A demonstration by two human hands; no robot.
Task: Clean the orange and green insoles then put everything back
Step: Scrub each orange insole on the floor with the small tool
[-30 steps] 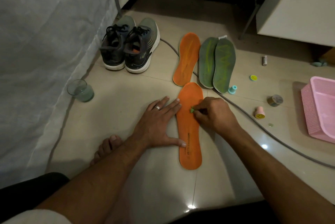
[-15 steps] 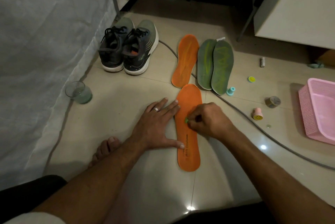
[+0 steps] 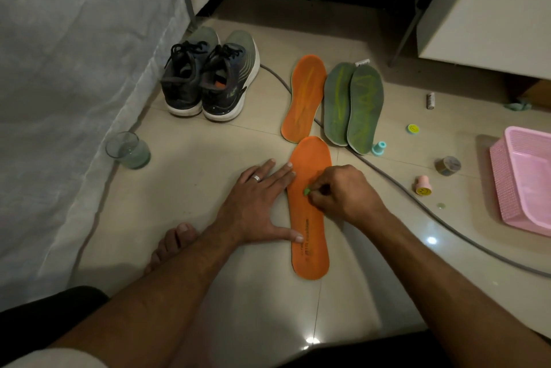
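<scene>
An orange insole (image 3: 310, 257) lies lengthwise on the tiled floor in front of me. My left hand (image 3: 256, 200) lies flat with spread fingers, fingertips and thumb pressing on the insole's left edge. My right hand (image 3: 343, 191) pinches a small green piece (image 3: 306, 190) and holds it against the insole's middle. Beyond it, a second orange insole (image 3: 305, 96) with yellowish marks lies beside two green insoles (image 3: 353, 102) marked with yellow scribbles. A pair of dark sneakers (image 3: 208, 78) stands at the back left.
A glass of water (image 3: 128, 150) stands by the sheet-covered bed (image 3: 68, 75) on the left. A grey cable (image 3: 417, 197) runs across the floor. A pink basket (image 3: 524, 183), small stamps, a tape roll (image 3: 447, 165) and a teal cap (image 3: 379, 147) lie right. My bare foot (image 3: 173, 245) rests lower left.
My right hand has slid the green piece back and forth a little over the middle of the near insole. My left hand stays pressed in place.
</scene>
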